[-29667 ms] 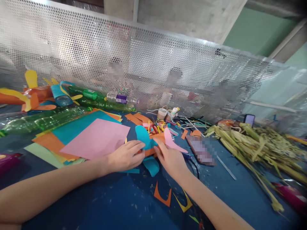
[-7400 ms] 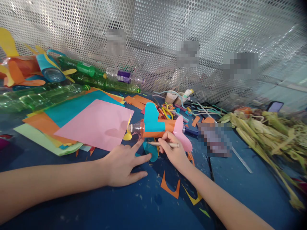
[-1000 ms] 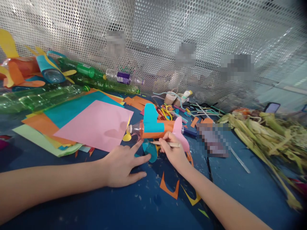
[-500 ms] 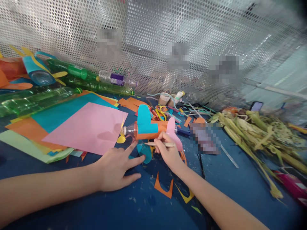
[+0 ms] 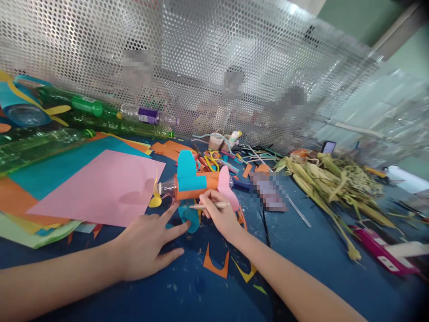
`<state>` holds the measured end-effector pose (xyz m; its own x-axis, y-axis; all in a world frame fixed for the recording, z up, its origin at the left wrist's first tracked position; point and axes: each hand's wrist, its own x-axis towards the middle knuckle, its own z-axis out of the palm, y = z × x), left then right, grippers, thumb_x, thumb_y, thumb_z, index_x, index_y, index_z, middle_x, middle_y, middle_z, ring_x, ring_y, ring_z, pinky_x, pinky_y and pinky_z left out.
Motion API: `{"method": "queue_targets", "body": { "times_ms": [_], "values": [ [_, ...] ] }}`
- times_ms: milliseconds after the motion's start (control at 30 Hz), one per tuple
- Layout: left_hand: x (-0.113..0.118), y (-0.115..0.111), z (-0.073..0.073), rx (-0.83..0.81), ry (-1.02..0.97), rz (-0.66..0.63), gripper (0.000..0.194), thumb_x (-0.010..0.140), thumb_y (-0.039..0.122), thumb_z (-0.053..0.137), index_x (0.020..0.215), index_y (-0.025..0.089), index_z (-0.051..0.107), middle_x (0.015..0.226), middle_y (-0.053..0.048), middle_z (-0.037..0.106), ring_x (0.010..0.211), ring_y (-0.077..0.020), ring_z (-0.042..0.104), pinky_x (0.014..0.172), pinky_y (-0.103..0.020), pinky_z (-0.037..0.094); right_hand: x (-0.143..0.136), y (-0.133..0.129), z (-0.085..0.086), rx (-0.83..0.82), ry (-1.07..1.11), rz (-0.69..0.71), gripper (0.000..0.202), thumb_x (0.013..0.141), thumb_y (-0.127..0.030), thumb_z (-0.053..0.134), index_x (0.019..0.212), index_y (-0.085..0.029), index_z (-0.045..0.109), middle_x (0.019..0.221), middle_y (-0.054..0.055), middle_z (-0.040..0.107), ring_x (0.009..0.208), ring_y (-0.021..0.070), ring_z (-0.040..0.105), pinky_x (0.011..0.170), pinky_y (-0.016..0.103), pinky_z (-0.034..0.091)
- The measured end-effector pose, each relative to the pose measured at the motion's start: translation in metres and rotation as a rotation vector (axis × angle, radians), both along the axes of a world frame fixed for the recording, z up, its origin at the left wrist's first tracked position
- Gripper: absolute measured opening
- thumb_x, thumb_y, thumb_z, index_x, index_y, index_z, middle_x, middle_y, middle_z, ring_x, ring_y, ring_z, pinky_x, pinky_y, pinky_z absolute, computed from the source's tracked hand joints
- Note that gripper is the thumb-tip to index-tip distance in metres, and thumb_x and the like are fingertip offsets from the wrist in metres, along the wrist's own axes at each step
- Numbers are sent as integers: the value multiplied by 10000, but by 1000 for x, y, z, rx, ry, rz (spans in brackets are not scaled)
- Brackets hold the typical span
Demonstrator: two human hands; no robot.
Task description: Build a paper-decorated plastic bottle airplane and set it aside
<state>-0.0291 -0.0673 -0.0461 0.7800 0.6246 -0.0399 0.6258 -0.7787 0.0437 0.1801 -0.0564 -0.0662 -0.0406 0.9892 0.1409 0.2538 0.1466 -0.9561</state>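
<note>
A bottle model plane lies on its side in front of me, its clear bottle neck [image 5: 168, 187] at the left. Orange paper [image 5: 214, 180] wraps its body, with a blue paper wing [image 5: 186, 169], pink tail pieces [image 5: 229, 194] and a yellow propeller [image 5: 156, 200]. My right hand [image 5: 221, 217] is closed round a light-coloured pen [image 5: 217, 205], its tip at a blue rounded paper piece [image 5: 192, 225] below the body. My left hand [image 5: 149, 246] lies with fingers spread, two fingertips on or beside that piece.
Stacked coloured paper, pink sheet [image 5: 100, 188] on top, lies left. Behind it are green bottles [image 5: 43, 145]. Scissors [image 5: 212, 160], cups [image 5: 215, 141] and scraps [image 5: 217, 267] lie about. Dried husks [image 5: 321, 192] and a magenta box [image 5: 382, 252] are at right; a perforated sheet [image 5: 201, 58] hangs behind.
The view has turned to the right, so everything appears shifted left. The pen stays in my right hand over the blue piece, and my left hand keeps its spread pose.
</note>
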Motion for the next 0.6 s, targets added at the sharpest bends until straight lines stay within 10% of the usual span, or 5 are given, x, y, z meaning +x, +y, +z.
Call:
{"method": "queue_targets", "body": {
  "times_ms": [600],
  "values": [
    [1, -3, 0, 40, 19, 33, 471, 888, 519, 311, 1327, 374, 403, 1431, -150, 307, 851, -285, 631, 715, -467, 505, 1, 1, 0, 70, -48, 9, 180, 811, -273, 514, 680, -213, 405, 550, -72, 377, 472, 90, 371, 447, 218, 286]
  ]
}}
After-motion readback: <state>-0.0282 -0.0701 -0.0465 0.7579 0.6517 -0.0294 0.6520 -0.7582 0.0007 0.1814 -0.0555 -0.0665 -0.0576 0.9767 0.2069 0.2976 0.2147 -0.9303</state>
